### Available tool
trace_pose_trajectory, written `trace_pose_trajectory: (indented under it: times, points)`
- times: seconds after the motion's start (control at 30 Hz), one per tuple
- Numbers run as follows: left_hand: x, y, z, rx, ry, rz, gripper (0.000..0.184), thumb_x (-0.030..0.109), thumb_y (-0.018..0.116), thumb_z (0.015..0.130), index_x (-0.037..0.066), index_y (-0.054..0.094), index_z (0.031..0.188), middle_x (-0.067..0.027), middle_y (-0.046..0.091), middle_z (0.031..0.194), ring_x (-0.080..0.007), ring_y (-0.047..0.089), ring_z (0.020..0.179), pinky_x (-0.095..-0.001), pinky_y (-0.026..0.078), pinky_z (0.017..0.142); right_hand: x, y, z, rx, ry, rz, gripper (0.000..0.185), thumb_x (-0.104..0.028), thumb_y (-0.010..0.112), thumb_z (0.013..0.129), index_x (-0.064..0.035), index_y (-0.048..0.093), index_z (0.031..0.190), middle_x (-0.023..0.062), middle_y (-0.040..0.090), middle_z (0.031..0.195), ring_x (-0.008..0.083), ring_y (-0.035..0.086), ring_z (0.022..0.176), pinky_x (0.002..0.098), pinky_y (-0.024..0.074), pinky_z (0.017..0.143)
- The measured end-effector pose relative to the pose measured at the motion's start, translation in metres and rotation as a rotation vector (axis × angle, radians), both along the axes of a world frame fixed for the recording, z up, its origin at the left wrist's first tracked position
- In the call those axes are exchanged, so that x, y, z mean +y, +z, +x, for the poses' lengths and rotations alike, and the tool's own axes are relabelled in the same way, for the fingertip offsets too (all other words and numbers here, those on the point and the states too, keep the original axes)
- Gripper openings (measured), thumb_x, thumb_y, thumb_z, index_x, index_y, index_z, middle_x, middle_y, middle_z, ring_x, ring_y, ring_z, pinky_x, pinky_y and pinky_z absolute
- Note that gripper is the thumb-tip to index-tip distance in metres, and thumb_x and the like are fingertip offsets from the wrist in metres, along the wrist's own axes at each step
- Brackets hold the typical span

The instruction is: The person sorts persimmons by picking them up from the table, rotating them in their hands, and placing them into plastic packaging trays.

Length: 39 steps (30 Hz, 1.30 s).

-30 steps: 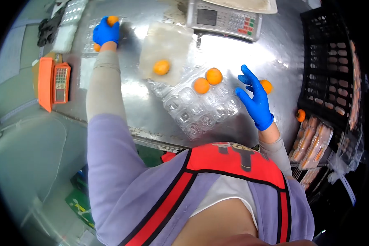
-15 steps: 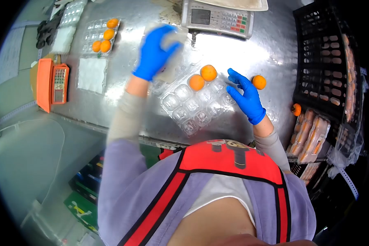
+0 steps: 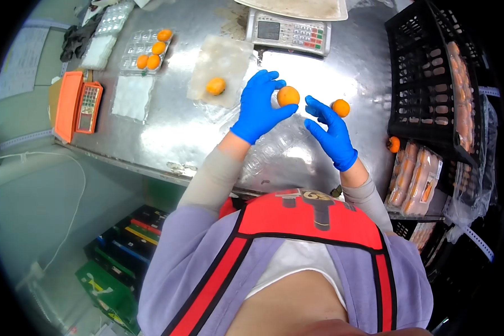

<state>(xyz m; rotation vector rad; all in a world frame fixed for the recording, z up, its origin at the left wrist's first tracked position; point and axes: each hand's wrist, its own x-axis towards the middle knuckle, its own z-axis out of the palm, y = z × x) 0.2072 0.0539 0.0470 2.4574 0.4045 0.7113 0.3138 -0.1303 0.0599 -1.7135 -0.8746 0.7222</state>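
Note:
My left hand (image 3: 257, 109), in a blue glove, hovers over a clear plastic tray (image 3: 271, 147), thumb and fingers apart. A persimmon (image 3: 288, 96) sits between its thumb and fingertips, with a gap at the palm. My right hand (image 3: 331, 134), also gloved in blue, is open on the right of that persimmon, its fingers slightly curled. Another persimmon (image 3: 341, 108) lies on the metal table just beyond the right fingers. One more persimmon (image 3: 215, 85) rests on a pale, translucent sheet (image 3: 221, 56) left of my left hand, which covers part of the tray.
A weighing scale (image 3: 288, 33) stands at the back. On the left are a second clear tray (image 3: 143, 42) with several persimmons, a white padded sheet (image 3: 133, 95) and an orange-cased device (image 3: 78, 106). To the right stand a black crate (image 3: 425, 84) and packed persimmons (image 3: 420, 182).
My left hand has moved right, from above the pale sheet to the persimmon by the tray. A persimmon now shows on that sheet. My right hand stays nearly in place.

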Motion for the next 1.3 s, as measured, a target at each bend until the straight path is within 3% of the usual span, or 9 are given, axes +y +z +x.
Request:
trace_pose_trajectory:
  times: [0.13,0.2,0.33,0.4,0.5,0.7,0.87,1.23,1.3]
  points:
    - [-0.021,0.036,-0.014,-0.158,-0.059,-0.496,0.048,0.022,0.080,0.070,0.005,0.062,0.110,-0.0092,0.055,0.122,-0.0251,0.049,0.119,-0.0380,0.038,0.099,0.005,0.034,-0.002,0.510,0.012,0.118,0.052,-0.026,0.059,0.090,-0.0042,0.044,0.135,0.0089,0.050,0.131,0.0196,0.053,0.113,0.0320,0.0416,0.095]
    - [-0.027,0.038,-0.020,-0.125,-0.087,-0.452,0.050,0.024,0.080,0.070,0.005,0.061,0.112,-0.0100,0.054,0.125,-0.0255,0.048,0.120,-0.0384,0.038,0.100,0.008,0.045,-0.006,0.887,0.006,0.123,0.057,-0.039,0.054,0.091,-0.0054,0.043,0.136,0.0080,0.052,0.127,0.0185,0.052,0.113,0.0318,0.0410,0.095]
    - [-0.035,0.045,-0.021,-0.142,-0.095,-0.327,0.052,0.031,0.080,0.068,0.009,0.061,0.111,-0.0123,0.055,0.121,-0.0313,0.046,0.121,-0.0432,0.034,0.102,0.011,0.052,-0.013,0.929,0.054,0.120,0.055,-0.044,0.053,0.089,-0.0067,0.048,0.129,0.0054,0.055,0.118,0.0168,0.051,0.108,0.0312,0.0415,0.091]
    - [-0.035,0.046,-0.023,-0.183,-0.196,-0.654,0.063,0.028,0.080,0.069,0.007,0.054,0.122,-0.0109,0.055,0.121,-0.0287,0.050,0.116,-0.0403,0.036,0.101,0.009,0.052,-0.013,0.954,0.055,0.122,0.051,-0.044,0.053,0.089,-0.0072,0.051,0.125,0.0051,0.056,0.115,0.0158,0.052,0.105,0.0307,0.0427,0.090]
    - [-0.034,0.044,-0.025,-0.198,-0.291,-0.754,0.071,0.025,0.079,0.070,0.005,0.046,0.129,-0.0095,0.054,0.124,-0.0255,0.051,0.116,-0.0375,0.037,0.101,0.009,0.049,-0.015,0.987,0.024,0.127,0.049,-0.042,0.051,0.091,-0.0065,0.051,0.124,0.0067,0.056,0.114,0.0157,0.054,0.102,0.0303,0.0454,0.087]
    - [-0.036,0.048,-0.022,-0.203,-0.423,-0.840,0.064,0.019,0.076,0.073,0.007,0.048,0.129,-0.0081,0.052,0.128,-0.0229,0.049,0.119,-0.0363,0.037,0.102,0.011,0.047,-0.014,1.083,0.044,0.183,0.046,-0.040,0.041,0.097,-0.0027,0.050,0.124,0.0118,0.059,0.112,0.0205,0.060,0.099,0.0339,0.0500,0.086]
    - [-0.035,0.050,-0.021,-0.181,-0.414,-0.945,0.058,0.016,0.073,0.075,0.007,0.050,0.128,-0.0074,0.053,0.127,-0.0219,0.048,0.120,-0.0353,0.037,0.102,0.013,0.043,-0.010,1.301,0.106,0.233,0.048,-0.044,0.034,0.098,-0.0028,0.051,0.116,0.0102,0.061,0.097,0.0176,0.061,0.081,0.0284,0.0517,0.071]
    - [-0.037,0.060,-0.017,-0.161,-0.438,-1.146,0.056,0.010,0.070,0.076,0.004,0.050,0.128,-0.0080,0.054,0.124,-0.0197,0.050,0.118,-0.0341,0.038,0.102,0.019,0.048,-0.015,1.409,-0.014,0.220,0.049,-0.045,0.035,0.098,-0.0019,0.048,0.117,0.0128,0.060,0.100,0.0190,0.063,0.073,0.0260,0.0541,0.065]
    - [-0.036,0.066,-0.020,0.028,-0.372,-1.482,0.056,0.010,0.070,0.076,0.003,0.050,0.128,-0.0097,0.055,0.124,-0.0198,0.052,0.115,-0.0337,0.041,0.098,0.020,0.050,-0.016,1.408,-0.030,0.218,0.049,-0.045,0.035,0.097,-0.0019,0.048,0.118,0.0134,0.060,0.102,0.0188,0.063,0.073,0.0261,0.0544,0.065]
